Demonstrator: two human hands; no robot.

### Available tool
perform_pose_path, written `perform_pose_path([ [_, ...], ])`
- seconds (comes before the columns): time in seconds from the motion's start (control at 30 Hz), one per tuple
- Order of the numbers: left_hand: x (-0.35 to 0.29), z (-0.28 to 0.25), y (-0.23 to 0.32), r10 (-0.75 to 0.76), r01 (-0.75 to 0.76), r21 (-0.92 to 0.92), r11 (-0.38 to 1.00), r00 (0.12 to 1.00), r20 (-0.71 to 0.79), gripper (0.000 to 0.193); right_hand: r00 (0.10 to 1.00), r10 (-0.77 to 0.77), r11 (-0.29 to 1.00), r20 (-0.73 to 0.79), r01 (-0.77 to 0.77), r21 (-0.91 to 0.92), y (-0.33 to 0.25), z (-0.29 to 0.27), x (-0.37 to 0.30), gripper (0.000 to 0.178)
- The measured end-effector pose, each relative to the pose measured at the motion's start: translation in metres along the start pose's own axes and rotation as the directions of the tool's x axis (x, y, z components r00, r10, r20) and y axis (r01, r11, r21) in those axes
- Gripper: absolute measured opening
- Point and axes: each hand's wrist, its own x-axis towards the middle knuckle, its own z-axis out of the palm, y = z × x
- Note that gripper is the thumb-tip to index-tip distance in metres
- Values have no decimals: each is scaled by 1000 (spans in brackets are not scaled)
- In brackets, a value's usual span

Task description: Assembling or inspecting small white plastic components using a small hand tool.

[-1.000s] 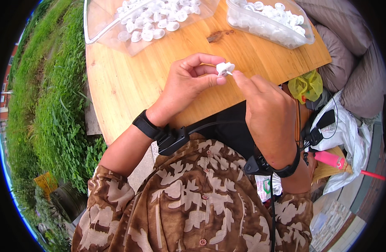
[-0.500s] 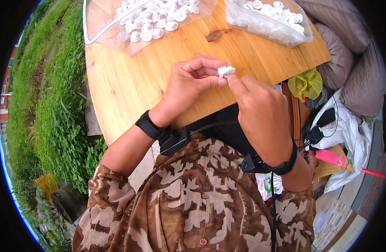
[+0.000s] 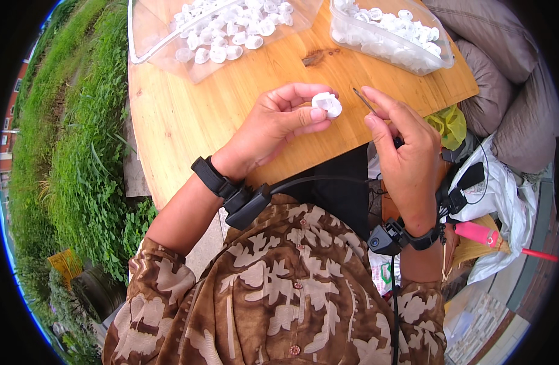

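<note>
Between the thumb and fingers of my left hand (image 3: pixel 279 125) is a small round white plastic cap (image 3: pixel 327 104), its hollow side partly turned up. My right hand (image 3: pixel 408 152) is closed round a slim metal tool (image 3: pixel 364 101). The tool's narrow tip points up and left, a short way right of the cap and apart from it. Its dark rear end shows under my fingers; the exact kind of tool is unclear. Both hands are above the near part of the wooden table (image 3: pixel 249 79).
At the back left of the table stands a clear plastic bin (image 3: pixel 197 76) with many similar white caps. A smaller clear tub (image 3: pixel 434 64) of white pieces is at the back right. Beside the table are a yellow plastic bag (image 3: pixel 448 126), white bags and grey padded fabric (image 3: pixel 510 103).
My right hand has drawn back to the right, away from the cap, bringing the metal tool into view. In my left hand the cap has turned, showing its hollow side.
</note>
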Motion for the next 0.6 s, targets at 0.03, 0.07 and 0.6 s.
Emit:
perform_pose_path([
  [0.03, 0, 1, 1, 0, 0, -1, 1000, 1000, 1, 30, 1000, 0, 1000, 0, 0, -1, -2, 0, 1, 28],
  [0.07, -1, 2, 2, -14, 14, 2, 1000, 1000, 0, 30, 998, 50, 997, 35, -52, 64, -4, 1, 2, 29],
  [0.6, -3, 7, -3, -32, 32, -15, 999, 999, 14, 31, 930, 267, 856, 252, -349, 381, 15, 21, 4, 21],
])
